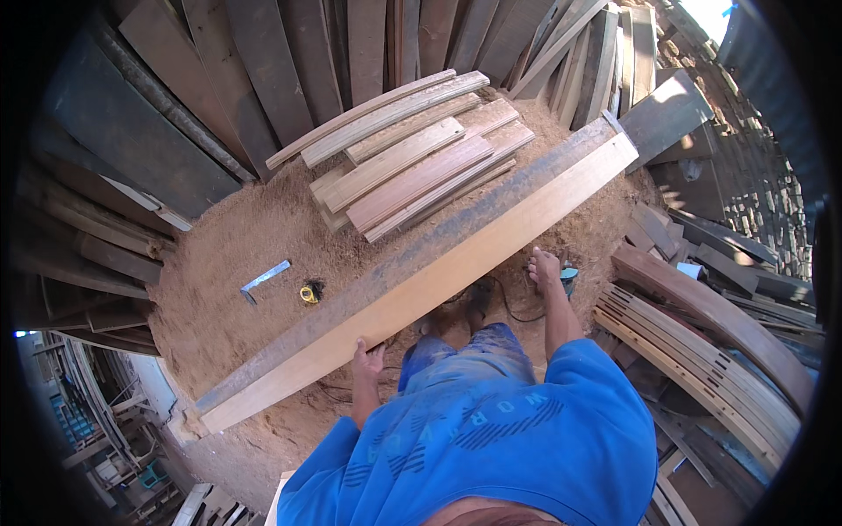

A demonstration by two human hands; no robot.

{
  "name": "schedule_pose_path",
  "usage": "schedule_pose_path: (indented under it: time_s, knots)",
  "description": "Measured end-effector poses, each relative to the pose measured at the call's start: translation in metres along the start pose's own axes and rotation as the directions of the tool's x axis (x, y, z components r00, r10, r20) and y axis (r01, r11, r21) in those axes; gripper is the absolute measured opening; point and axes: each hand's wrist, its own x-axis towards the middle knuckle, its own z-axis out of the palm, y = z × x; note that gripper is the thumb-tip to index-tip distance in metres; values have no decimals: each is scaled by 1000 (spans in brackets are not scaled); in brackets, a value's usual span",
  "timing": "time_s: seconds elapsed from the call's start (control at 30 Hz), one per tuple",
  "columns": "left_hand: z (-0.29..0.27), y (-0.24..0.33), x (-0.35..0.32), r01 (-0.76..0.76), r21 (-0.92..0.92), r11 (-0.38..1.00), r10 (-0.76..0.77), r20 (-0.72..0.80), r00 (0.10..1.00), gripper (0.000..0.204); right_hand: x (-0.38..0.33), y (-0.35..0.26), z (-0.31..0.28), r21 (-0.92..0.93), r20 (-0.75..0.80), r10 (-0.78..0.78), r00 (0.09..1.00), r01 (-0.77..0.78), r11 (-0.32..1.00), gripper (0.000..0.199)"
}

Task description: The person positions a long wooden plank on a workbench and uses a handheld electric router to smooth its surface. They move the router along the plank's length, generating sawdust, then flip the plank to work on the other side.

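Observation:
A long timber beam runs diagonally before me, with a dark rough face (421,247) and a pale smooth face (438,285). My left hand (369,358) is at the near edge of the pale face, left of my body. Its thumb and fingers are apart, and the fingertips meet the wood. My right hand (544,266) hangs just short of the beam's near edge, apart from it, with the fingers curled in. Whatever may be inside those fingers is too small to make out. Beside that hand sits a teal power tool (568,276), partly hidden by my forearm.
Sawdust (228,228) covers the ground. Beyond the beam lie stacked moulded wood strips (421,180), a metal square (265,275) and a yellow-black tape measure (310,292). Boards (289,70) lean along the back. Slotted timbers (693,359) are piled at right. A dark cable (517,311) runs near my feet.

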Motion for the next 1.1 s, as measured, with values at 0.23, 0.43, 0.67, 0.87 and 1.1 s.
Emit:
schedule_pose_path:
  time_s: [0.23, 0.43, 0.67, 0.87, 1.1]
  knots:
    - [20, -1, -9, -58, -40, 998, 50, -182, 982, 50, 9, 17, 42, 347, -12, -79, 997, 78, 935, 32]
    - [13, 6, -6, -35, -29, 999, 30, -159, 987, 54, -16, 8, 68, 253, -85, -102, 991, 120, 960, 31]
    - [-13, 22, 6, 18, -81, 997, -32, -176, 984, 62, -7, 40, 74, 224, -74, -151, 986, 164, 961, 26]
    - [-35, 45, 10, 21, 47, 999, -8, -249, 968, 64, -10, 46, 84, -157, -118, -104, 988, 85, 984, 21]
    - [-26, 34, 2, -65, 117, 991, 87, -194, 977, 61, -21, 29, 69, 64, 95, -72, 993, 66, 996, 20]
